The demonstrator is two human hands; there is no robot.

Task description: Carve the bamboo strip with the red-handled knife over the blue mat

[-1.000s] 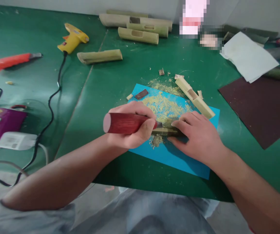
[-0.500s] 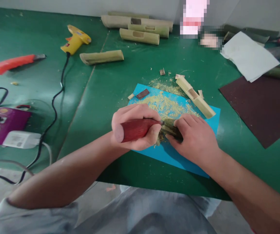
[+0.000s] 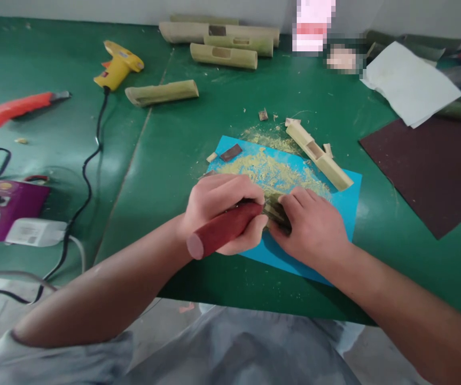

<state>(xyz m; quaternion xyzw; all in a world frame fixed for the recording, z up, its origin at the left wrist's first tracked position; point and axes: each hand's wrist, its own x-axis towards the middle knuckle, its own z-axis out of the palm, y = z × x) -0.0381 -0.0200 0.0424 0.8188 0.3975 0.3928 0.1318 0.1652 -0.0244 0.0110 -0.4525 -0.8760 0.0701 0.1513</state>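
Observation:
My left hand (image 3: 224, 200) is wrapped round the dark red handle (image 3: 228, 227) of a hand tool whose working end is hidden behind my fingers. The handle's pale round butt points toward me and to the left. Under my right hand (image 3: 316, 222) is a short bamboo piece (image 3: 275, 209), gripped between thumb and fingers; its left end meets the tool. Both hands are over a blue sheet (image 3: 348, 211) strewn with yellowish bamboo dust (image 3: 270, 168). Another notched bamboo strip (image 3: 336, 172) lies across the sheet's upper right edge.
On the green table (image 3: 166, 160) are a yellow glue gun (image 3: 116, 64), a red utility knife (image 3: 22, 108) and a purple power strip (image 3: 17, 211) with cords. Several bamboo tubes (image 3: 230, 56) stand at the back. White paper (image 3: 410, 83) overlaps a dark brown sheet (image 3: 426, 176) at right.
The handle's butt has swung down toward me, so the tool slants more. My right hand still holds the bamboo piece. The whole view has shifted slightly.

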